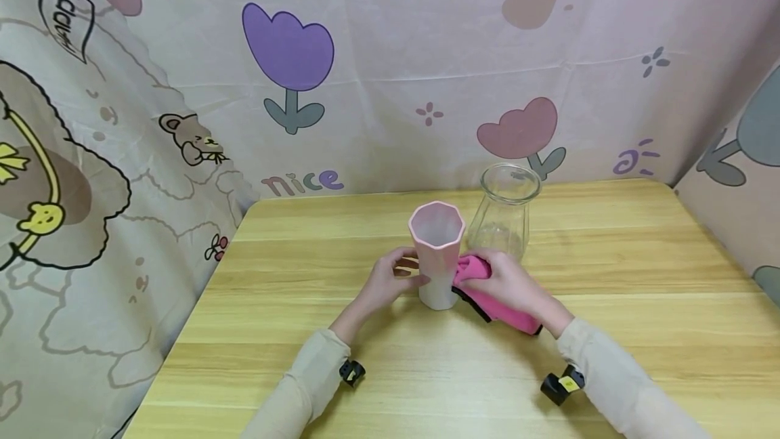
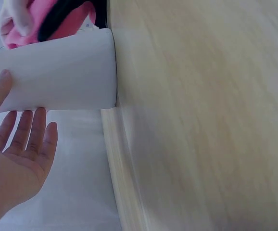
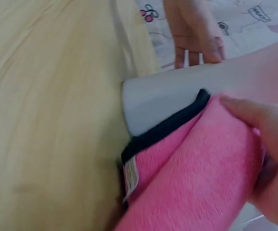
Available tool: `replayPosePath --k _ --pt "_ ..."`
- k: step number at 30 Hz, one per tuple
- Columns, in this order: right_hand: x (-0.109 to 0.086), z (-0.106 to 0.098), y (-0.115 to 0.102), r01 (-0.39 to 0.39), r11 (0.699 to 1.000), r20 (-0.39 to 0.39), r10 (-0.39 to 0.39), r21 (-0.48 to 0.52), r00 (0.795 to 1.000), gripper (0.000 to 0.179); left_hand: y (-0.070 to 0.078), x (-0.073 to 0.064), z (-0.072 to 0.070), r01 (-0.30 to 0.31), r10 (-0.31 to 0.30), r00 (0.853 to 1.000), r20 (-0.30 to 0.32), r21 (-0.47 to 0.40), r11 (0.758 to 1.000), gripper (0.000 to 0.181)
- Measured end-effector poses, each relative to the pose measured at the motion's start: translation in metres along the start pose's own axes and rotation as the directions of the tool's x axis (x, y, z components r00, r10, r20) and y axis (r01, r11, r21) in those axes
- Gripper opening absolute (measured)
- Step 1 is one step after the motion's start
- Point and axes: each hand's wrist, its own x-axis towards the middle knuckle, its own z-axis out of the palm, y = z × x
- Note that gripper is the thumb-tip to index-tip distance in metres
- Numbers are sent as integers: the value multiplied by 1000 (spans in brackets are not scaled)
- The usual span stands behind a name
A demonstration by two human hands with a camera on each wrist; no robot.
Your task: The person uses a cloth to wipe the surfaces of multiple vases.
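Observation:
A tall faceted vase (image 1: 436, 259), pink at the top and fading to white below, stands upright on the wooden table. My left hand (image 1: 391, 280) holds it from the left, thumb (image 2: 2, 89) on its near face and fingertips at its side. From the right, my right hand (image 1: 501, 282) grips a pink cloth (image 3: 192, 178) with black edging and a small pale tag. The bunched cloth lies against the vase's right side, and its loose end hangs down toward the table. Part of the cloth is hidden under the right hand.
Just behind the right hand stands a clear glass vase (image 1: 508, 212) with a wide rim. The wooden table (image 1: 292, 276) ends at a patterned curtain (image 1: 390, 53) at the back and on both sides. Small black cameras sit on both wrists.

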Motion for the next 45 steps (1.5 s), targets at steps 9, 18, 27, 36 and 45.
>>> replayPosePath --k 9,18,27,36,45 --pt "0 -15 -15 96 986 -207 -67 133 976 40 -2 0 1 -16 16 1000 0 -2 1000 43" --pt "1 -33 -40 100 960 -319 -12 261 948 45 -11 2 1 -14 14 1000 -11 5 1000 44" --pt "-2 -44 -46 133 957 -425 -10 259 905 47 -21 4 19 4 22 989 -147 174 985 64" --pt "-15 -51 -30 63 969 -451 53 237 891 46 -1 3 57 159 -3 908 -419 338 928 85" --pt "-17 -48 -23 54 971 -444 56 232 894 46 -2 8 62 137 50 870 -491 336 932 70"
